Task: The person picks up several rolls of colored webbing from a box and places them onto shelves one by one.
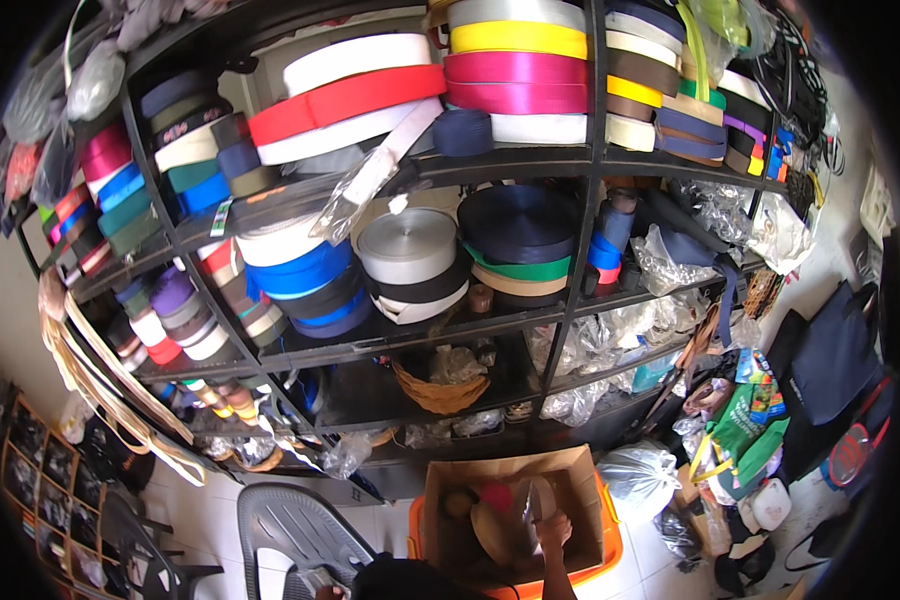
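Observation:
My right hand (553, 530) reaches down into a cardboard box (580, 480), its fingers closed over the edge of a pale roll of strap (539, 497) that stands on its side and has a shiny surface. Beside that roll, a tan roll (492, 532) leans in the box, with a red roll (496, 494) and a small dark brown one (459, 502) behind it. My left hand (330, 593) shows only in part at the lower edge, by the grey chair; its fingers are mostly hidden, so I cannot tell what it holds.
The box sits in an orange bin (610, 555). Left of it stands a grey plastic chair (290, 525). Black shelves (410, 340) full of strap rolls rise ahead. A white plastic bag (638, 480) and heaped bags, including a green one (750, 425), lie to the right.

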Tool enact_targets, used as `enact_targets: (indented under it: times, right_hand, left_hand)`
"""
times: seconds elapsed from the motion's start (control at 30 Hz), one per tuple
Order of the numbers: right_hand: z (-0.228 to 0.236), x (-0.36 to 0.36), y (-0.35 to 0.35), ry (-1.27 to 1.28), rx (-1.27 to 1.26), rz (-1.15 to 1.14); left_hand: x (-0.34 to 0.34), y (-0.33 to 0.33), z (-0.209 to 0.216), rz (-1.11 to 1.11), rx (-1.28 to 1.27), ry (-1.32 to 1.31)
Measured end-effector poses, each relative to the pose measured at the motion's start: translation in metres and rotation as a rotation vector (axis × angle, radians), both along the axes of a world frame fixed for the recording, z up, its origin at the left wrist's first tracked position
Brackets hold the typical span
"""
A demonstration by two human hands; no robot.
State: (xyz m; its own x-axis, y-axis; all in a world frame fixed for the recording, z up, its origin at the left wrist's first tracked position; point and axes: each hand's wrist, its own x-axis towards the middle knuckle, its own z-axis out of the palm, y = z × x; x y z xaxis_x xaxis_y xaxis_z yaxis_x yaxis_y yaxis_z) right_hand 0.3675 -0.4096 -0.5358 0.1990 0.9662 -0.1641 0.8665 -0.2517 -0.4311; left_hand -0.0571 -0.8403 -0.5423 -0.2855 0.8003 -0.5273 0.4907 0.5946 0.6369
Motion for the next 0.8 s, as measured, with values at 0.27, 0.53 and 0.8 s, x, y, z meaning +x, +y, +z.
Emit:
enact_targets:
  times: [0.27, 0.53, 0.8]
  right_hand:
    - [0.268, 0.022, -0.040, 0.013, 0.367, 0.429]
    - [0.426, 0.003, -0.094, 0.566, 0.472, 0.575]
    - [0.442, -0.022, -0.112, 1.271, 0.974, 0.166]
  left_hand:
    - [0.107, 0.273, 0.238, -0.342, 0.718, 0.162]
    - [0.147, 0.339, 0.320, -0.485, 0.893, -0.438]
    - [0.170, 0.305, 0.318, 0.222, 0.937, -1.152]
